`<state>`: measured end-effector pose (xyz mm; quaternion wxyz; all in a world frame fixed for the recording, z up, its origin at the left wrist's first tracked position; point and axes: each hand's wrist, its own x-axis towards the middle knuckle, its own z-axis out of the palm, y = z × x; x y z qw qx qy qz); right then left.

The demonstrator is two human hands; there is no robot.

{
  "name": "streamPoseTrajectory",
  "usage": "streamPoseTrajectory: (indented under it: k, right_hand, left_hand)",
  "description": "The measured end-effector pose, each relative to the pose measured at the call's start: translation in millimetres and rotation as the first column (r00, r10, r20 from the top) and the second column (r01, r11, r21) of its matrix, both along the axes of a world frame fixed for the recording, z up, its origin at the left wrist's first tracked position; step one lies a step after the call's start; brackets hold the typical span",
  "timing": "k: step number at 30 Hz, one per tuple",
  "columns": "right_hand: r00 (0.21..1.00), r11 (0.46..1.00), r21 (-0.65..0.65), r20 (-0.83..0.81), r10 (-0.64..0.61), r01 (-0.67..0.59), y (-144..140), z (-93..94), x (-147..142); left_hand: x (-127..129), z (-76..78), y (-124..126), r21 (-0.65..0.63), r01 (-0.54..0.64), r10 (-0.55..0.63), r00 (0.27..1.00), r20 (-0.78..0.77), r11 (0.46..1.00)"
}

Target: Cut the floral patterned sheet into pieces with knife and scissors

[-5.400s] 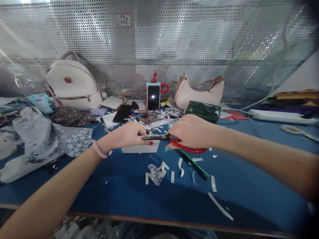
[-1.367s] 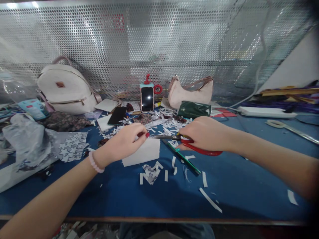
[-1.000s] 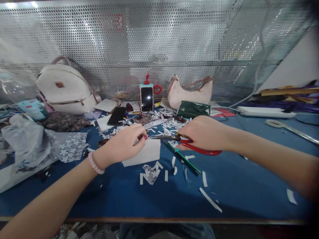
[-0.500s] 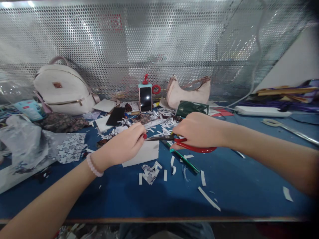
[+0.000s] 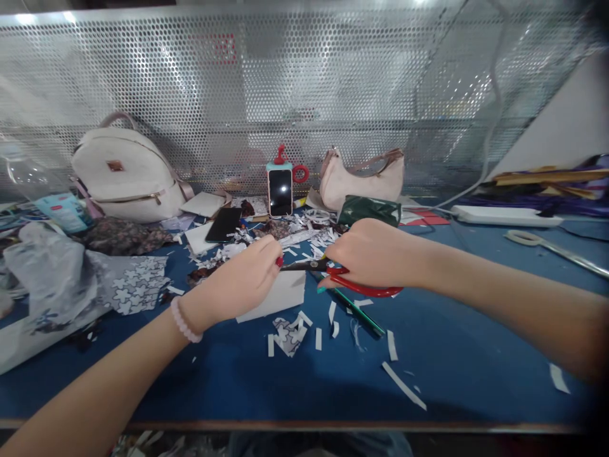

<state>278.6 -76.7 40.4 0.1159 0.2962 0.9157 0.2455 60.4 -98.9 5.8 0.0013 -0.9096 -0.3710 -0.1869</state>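
Scissors (image 5: 333,274) shifted left; our right hand (image 5: 368,254) grips them, left hand (image 5: 245,279) pinching paper (image 5: 280,295) (mid-cut); we judge next snip needs steadying.

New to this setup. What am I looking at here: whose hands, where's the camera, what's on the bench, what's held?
There is no machine: these are a person's two bare hands, filmed by one camera worn on their head, looking forward and down.

The right hand holds red-handled scissors, blades pointing left. The left hand, with a bead bracelet on the wrist, holds a white sheet at the blades.

The surface is a blue table strewn with paper scraps. A green pencil lies by the scissors. At the back, against a perforated metal screen, stand a white backpack, an upright phone and a beige handbag.
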Motion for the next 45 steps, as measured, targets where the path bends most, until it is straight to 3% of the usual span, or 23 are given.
streamPoseTrajectory:
  k: [13,18,30,34,39,45]
  right_hand:
    - [0.998,0.997,0.071,-0.036,0.046,-0.044,-2.3,-6.3,-7.2]
    - [0.999,0.996,0.076,-0.027,0.039,-0.037,-4.0,-5.4,-9.2]
    - [1.0,0.999,0.033,-0.025,-0.011,0.012,-6.7,-7.5,-18.2]
    - [0.996,0.998,0.027,-0.063,-0.06,0.062,-4.8,-9.6,-13.6]
    - [0.963,0.97,-0.022,-0.115,-0.244,0.243,0.3,-9.0,3.3]
    - [0.919,0.921,-0.076,-0.073,-0.386,0.381,8.4,-16.3,15.0]
  left_hand:
    - [-0.4,-4.7,0.0,0.194,-0.009,0.034,0.992,-0.125,0.981]
    - [-1.0,-4.3,0.0,0.197,0.001,0.027,0.99,-0.136,0.98]
    - [3.1,-1.1,-3.4,0.114,-0.011,0.017,0.998,-0.053,0.993]
    - [1.0,-2.7,-0.8,0.071,-0.049,0.041,0.994,0.101,0.996]
    - [-0.4,-6.6,2.6,-0.102,-0.2,0.221,0.933,0.284,0.975]
    - [-2.7,-12.0,6.4,-0.259,-0.265,0.332,0.906,0.264,0.929]
